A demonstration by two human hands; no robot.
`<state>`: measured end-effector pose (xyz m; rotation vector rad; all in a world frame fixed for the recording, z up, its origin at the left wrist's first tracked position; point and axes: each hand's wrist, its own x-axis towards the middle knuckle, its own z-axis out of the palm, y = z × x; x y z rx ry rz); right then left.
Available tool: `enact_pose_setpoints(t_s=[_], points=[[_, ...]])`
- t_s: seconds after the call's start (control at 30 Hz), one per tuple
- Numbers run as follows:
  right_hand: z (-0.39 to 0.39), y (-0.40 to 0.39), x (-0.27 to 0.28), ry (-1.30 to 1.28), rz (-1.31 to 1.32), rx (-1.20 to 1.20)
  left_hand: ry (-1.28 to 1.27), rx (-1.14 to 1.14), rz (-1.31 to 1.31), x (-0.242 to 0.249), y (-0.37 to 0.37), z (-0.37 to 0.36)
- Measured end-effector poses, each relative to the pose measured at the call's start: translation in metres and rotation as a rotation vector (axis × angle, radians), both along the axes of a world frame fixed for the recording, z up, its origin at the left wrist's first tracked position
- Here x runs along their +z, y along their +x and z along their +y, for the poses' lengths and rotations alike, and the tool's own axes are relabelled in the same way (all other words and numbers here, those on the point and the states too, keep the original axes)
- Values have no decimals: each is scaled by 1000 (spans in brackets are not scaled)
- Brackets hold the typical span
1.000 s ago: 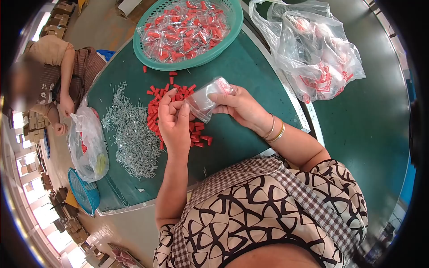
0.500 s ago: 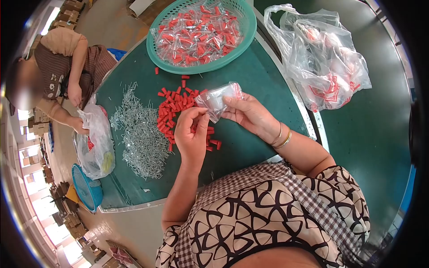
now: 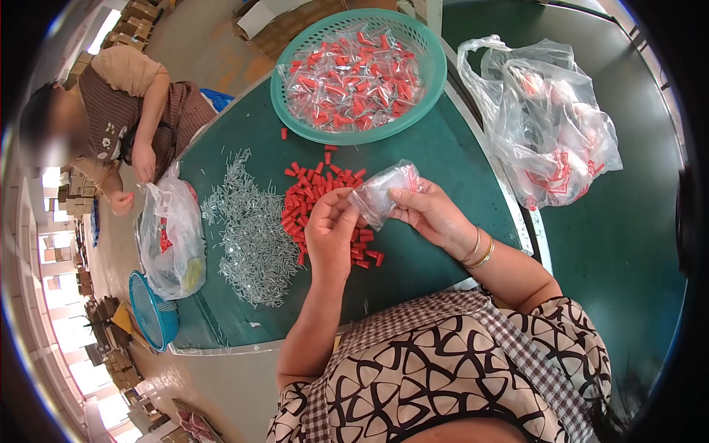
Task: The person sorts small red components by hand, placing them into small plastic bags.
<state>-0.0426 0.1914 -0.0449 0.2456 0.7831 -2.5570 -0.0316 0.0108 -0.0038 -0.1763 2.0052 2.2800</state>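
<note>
We see both hands at work over the green desk (image 3: 410,260). Left hand (image 3: 329,238): grip pinching the near-left edge of a clear plastic bag (image 3: 380,193), thumb against fingertips. Right hand (image 3: 436,215): grip closed on the bag's other side, thumb on top, fingers underneath; two bangles (image 3: 481,252) on that wrist. The bag sits between the hands, above the desk, just beside the pile of red caps (image 3: 314,198); we can't make out its contents. Left of the caps and touching them, we have a heap of metal pins (image 3: 255,244). Beyond, a green basket (image 3: 354,138) holds many small clear packets with red pieces (image 3: 354,81). Right: a knotted-looking carrier bag (image 3: 557,140). Far left: a white plastic bag (image 3: 168,240), a blue basket (image 3: 153,314) at the desk edge, and a co-worker (image 3: 111,111) near that bag.
</note>
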Motion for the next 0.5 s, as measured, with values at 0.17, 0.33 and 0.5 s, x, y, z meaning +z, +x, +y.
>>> enact_pose_setpoints(t_s=[0.17, 0.33, 0.5], points=[[-2, 3, 0, 37, 17, -19, -69, 36, 123, 4, 1, 8], [-1, 2, 1, 64, -10, -41, 36, 42, 113, 7, 6, 6], [-2, 3, 5, 29, -20, -30, -75, 31, 151, -2, 6, 6]])
